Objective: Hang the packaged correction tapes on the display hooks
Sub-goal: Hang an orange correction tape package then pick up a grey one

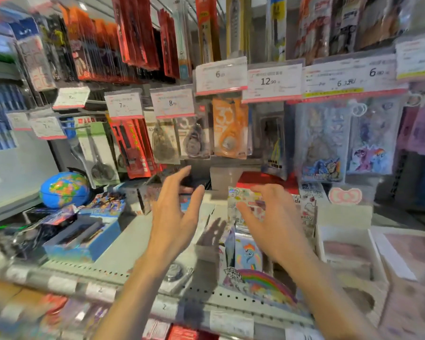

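Both hands are reaching over the shelf [138, 244] empty, fingers spread: left hand [176, 212], right hand [268, 222], below the hanging orange correction tape pack [230, 128]

globe [64, 189] left on shelf | pony box [258, 282] front | scissors [101, 165], possibly, hanging

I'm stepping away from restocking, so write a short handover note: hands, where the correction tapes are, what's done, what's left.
Left hand: open, empty, fingers spread above the grey shelf.
Right hand: open, empty, over the pony-print sticker packs.
Orange-carded correction tape pack and clear-fronted correction tape packs hang on hooks under the price tags.
Done: those packs are hung.
Left: no loose pack is clearly in view; find any remaining and hang them.
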Demonstrator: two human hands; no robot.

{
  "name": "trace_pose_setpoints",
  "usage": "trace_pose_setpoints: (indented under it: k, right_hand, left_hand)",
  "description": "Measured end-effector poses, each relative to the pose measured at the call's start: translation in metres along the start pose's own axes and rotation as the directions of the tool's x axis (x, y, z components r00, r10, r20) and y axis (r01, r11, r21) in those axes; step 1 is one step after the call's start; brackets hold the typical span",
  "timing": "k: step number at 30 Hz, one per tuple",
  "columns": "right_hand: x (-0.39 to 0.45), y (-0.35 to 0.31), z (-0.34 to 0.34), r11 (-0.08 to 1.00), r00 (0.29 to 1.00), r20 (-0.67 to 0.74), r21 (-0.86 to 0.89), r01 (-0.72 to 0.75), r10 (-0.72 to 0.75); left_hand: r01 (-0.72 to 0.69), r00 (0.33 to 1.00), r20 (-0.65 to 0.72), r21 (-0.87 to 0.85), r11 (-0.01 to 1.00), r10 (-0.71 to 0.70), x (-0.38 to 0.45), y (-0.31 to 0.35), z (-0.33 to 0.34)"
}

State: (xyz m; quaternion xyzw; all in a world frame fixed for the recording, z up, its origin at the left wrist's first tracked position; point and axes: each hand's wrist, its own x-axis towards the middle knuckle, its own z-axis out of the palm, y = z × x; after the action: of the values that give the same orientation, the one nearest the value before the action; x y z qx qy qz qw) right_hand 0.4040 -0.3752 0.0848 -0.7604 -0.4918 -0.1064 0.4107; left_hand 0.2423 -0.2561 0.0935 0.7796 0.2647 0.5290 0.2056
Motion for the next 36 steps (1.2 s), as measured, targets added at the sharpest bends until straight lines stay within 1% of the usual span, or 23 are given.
trace_pose_setpoints:
  k: [2,5,8,12,15,17,19,21,22,24,27,29,32,34,36]
  right_hand:
    - [-0.011,0.001,0.009,0.999,1.000,-0.005,-0.039,0.028,-0.029]
    - [-0.023,0.002,0.025,0.998,1.000,-0.024,-0.064,0.017,-0.019]
    - [-0.029,-0.006,0.044,0.991,0.998,-0.058,-0.130,-0.029,0.021]
    - [-0.031,-0.038,0.076,0.973,0.984,-0.161,-0.204,-0.109,0.077]
    - [-0.026,-0.068,0.104,0.957,0.975,-0.217,-0.272,-0.100,0.040]
    - [-0.019,-0.086,0.127,0.952,0.976,-0.216,-0.292,-0.086,0.022]
    - [-0.014,-0.100,0.151,0.952,0.983,-0.181,-0.294,-0.085,0.032]
    - [-0.010,-0.111,0.172,0.951,0.990,-0.136,-0.298,-0.082,0.042]
    - [-0.008,-0.115,0.181,0.949,0.994,-0.090,-0.303,-0.085,0.060]
    - [-0.006,-0.121,0.195,0.944,0.989,0.052,-0.312,-0.112,0.135]
    - [-0.007,-0.121,0.207,0.931,0.939,0.251,-0.337,-0.142,0.234]
    - [-0.008,-0.121,0.206,0.930,0.901,0.339,-0.335,-0.153,0.270]
    - [-0.012,-0.119,0.199,0.933,0.880,0.378,-0.319,-0.167,0.287]
    - [-0.017,-0.118,0.192,0.936,0.866,0.402,-0.304,-0.180,0.297]
    - [-0.021,-0.115,0.188,0.930,0.824,0.464,-0.316,-0.188,0.325]
  left_hand:
    - [0.061,0.998,0.027,-0.025,0.998,-0.060,-0.021,-0.024,-0.002]
    - [0.135,0.990,0.052,-0.043,0.990,-0.133,-0.042,-0.060,-0.010]
    - [0.168,0.984,0.080,-0.069,0.983,-0.162,-0.049,-0.097,-0.024]
    - [0.180,0.975,0.152,-0.123,0.976,-0.161,-0.039,-0.151,-0.052]
    - [0.205,0.964,0.199,-0.152,0.967,-0.174,-0.023,-0.182,-0.076]
    - [0.227,0.954,0.240,-0.176,0.958,-0.182,-0.012,-0.200,-0.089]
    - [0.267,0.934,0.293,-0.188,0.945,-0.205,-0.007,-0.217,-0.098]
    - [0.274,0.914,0.351,-0.155,0.949,-0.206,-0.006,-0.229,-0.106]
    - [0.278,0.899,0.383,-0.132,0.951,-0.210,-0.006,-0.234,-0.109]
    - [0.301,0.856,0.463,-0.081,0.950,-0.231,-0.007,-0.243,-0.111]
    - [0.321,0.751,0.605,0.018,0.947,-0.266,-0.011,-0.256,-0.108]
    - [0.345,0.679,0.678,0.044,0.937,-0.282,-0.014,-0.259,-0.104]
    - [0.382,0.632,0.721,0.027,0.924,-0.283,-0.017,-0.258,-0.099]
    - [0.423,0.588,0.754,0.022,0.906,-0.293,-0.017,-0.256,-0.097]
    - [0.497,0.549,0.782,-0.022,0.868,-0.295,-0.017,-0.254,-0.094]
